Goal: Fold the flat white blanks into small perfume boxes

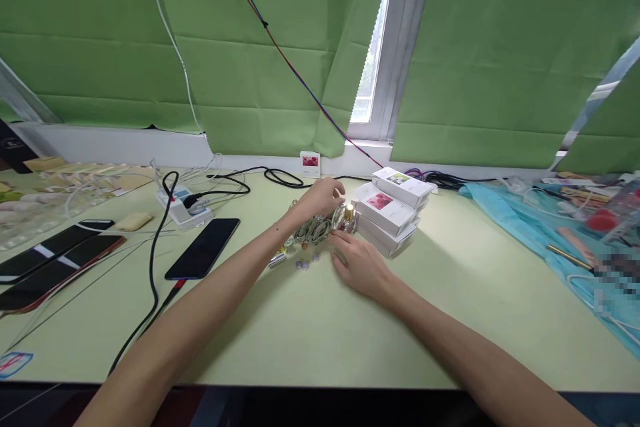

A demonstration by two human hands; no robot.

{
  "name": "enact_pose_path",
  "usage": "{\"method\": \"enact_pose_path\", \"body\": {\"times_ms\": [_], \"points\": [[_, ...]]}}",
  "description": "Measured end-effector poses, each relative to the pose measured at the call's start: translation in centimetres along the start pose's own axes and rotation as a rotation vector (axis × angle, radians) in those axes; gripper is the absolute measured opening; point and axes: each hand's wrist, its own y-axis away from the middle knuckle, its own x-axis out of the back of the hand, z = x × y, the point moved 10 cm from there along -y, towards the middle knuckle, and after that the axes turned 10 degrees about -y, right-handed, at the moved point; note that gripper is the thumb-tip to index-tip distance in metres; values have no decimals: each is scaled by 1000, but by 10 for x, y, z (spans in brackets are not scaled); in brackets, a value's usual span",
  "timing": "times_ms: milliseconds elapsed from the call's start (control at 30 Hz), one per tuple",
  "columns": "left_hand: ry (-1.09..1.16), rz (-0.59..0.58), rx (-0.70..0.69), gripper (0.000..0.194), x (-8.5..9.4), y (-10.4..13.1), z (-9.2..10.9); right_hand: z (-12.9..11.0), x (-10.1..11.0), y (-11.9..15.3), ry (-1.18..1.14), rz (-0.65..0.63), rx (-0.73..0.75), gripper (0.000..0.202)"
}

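My left hand (321,199) reaches over a cluster of small items, its fingers curled; whatever may be inside them is hidden. My right hand (361,264) rests on the table with its fingers stretched out, fingertips at the near edge of the cluster. Between the hands lies a bundle of grey-green cord (313,231). A small clear bottle with a gold cap (349,213) stands beside the cord, close to the white boxes. In front are several tiny purple pieces (302,265) and a shiny metal cylinder (277,260).
Stacked white boxes (387,213) stand right of my hands; another small white box (310,164) leans at the wall. On the left lie a black phone (204,248), a power strip (184,208) and cables. Blue plastic sheeting (520,220) with clutter covers the right side.
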Motion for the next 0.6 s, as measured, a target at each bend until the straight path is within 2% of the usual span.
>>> {"method": "enact_pose_path", "body": {"times_ms": [267,433,600], "points": [[-97,-46,-61,22,-24,-14,0,-3,4,-3,160,-2,-5,21],[-129,-55,-81,12,-28,-16,1,0,7,-3,215,-2,-34,18],[-154,-53,-89,11,-27,-14,4,6,10,-3,218,15,-75,19]]}}
